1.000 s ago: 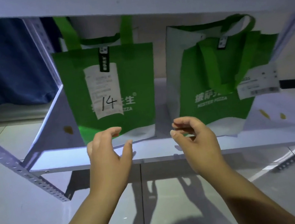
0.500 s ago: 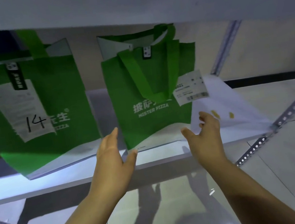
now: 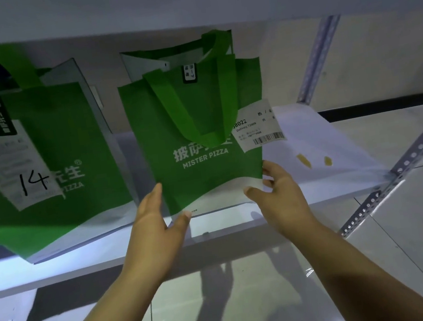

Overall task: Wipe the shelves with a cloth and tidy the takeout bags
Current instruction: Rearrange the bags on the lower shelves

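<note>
Bag marked 14 (image 3: 42, 162) stands left on the shelf (image 3: 83, 262). Beside it my left hand (image 3: 154, 222), fingers (image 3: 155, 195) straight, touches the lower left edge of the Mister Pizza bag (image 3: 201, 134); my right hand (image 3: 283, 193) cups its lower right corner, fingers loosely bent. Gripping or not, I cannot tell.

Two green bags (image 3: 68, 153) (image 3: 207, 174), two paper labels (image 3: 7, 167) (image 3: 257, 129), two yellow spots (image 3: 303, 159) (image 3: 327, 160), two hands (image 3: 155, 231) (image 3: 283, 199), one white shelf (image 3: 323, 131).
</note>
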The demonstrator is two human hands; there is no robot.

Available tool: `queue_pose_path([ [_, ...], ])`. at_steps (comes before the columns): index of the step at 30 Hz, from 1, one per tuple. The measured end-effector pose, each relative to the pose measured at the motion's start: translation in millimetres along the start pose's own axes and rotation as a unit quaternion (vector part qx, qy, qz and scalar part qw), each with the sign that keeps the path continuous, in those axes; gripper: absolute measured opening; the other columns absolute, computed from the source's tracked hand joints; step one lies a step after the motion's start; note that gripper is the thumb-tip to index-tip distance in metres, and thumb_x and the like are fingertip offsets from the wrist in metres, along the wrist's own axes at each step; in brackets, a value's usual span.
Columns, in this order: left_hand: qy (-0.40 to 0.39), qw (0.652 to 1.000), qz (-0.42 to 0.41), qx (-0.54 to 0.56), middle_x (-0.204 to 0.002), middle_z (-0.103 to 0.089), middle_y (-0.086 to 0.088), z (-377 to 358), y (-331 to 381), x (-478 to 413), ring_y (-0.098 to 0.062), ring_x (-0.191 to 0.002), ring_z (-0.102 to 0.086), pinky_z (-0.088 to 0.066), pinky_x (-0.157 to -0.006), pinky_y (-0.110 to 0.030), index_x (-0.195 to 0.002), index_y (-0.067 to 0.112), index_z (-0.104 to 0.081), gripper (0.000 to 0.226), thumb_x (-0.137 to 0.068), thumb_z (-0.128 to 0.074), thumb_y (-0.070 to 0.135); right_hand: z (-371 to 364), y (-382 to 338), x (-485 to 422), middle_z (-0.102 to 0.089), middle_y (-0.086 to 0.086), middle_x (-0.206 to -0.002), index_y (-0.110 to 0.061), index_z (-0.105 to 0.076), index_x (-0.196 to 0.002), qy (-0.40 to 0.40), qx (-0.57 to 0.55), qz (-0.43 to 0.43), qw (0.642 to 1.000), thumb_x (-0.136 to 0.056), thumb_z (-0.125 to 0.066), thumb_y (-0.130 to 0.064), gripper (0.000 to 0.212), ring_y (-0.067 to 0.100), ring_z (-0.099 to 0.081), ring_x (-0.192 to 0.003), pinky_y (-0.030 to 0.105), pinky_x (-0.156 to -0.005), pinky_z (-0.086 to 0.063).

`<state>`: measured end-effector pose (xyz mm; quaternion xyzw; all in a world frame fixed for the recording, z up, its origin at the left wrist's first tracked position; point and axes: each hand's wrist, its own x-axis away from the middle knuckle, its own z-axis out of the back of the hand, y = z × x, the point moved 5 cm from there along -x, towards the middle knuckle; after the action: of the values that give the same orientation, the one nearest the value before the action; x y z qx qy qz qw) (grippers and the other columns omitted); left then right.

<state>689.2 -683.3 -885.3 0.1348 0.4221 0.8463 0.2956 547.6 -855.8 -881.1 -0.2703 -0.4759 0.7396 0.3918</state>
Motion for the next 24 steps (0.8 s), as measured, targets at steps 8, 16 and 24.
queue_pose_path([
  [8,0.015,1.000,-0.013,-0.016,-0.140,-0.041,0.005,5.7,1.4,13.9,-0.015,-0.124,-0.045,-0.042,-0.101,-0.041,-0.138,0.029,-0.038,0.062,-0.083,-0.065,0.036,12.1,3.7,17.5,-0.051,-0.011,-0.113,-0.023,-0.050,-0.123,0.049,-0.006,-0.009,0.999,-0.085,-0.065,-0.021,0.040,0.007,-0.049,-0.105,0.025,-0.086,-0.040],
  [16,-0.002,1.000,-0.028,0.009,-0.111,-0.055,0.020,13.3,10.2,55.8,0.009,-0.099,-0.050,-0.038,-0.071,-0.011,-0.109,0.042,-0.053,0.030,-0.083,-0.065,0.034,27.7,-11.3,48.2,-0.065,-0.015,-0.093,-0.025,-0.064,-0.094,0.008,-0.020,0.029,0.999,-0.085,-0.065,-0.020,0.010,-0.004,-0.059,-0.087,0.012,-0.075,-0.045],
  [24,-0.036,0.991,-0.119,-0.047,-0.104,-0.056,0.023,39.9,53.5,63.1,0.010,-0.099,-0.051,-0.040,-0.072,-0.009,-0.108,0.041,-0.053,0.028,-0.082,-0.062,0.038,47.4,-63.1,61.6,-0.065,-0.019,-0.088,-0.032,-0.064,-0.094,-0.062,0.067,0.103,0.991,-0.085,-0.063,-0.030,0.009,-0.008,-0.058,-0.086,0.015,-0.073,-0.047],
])
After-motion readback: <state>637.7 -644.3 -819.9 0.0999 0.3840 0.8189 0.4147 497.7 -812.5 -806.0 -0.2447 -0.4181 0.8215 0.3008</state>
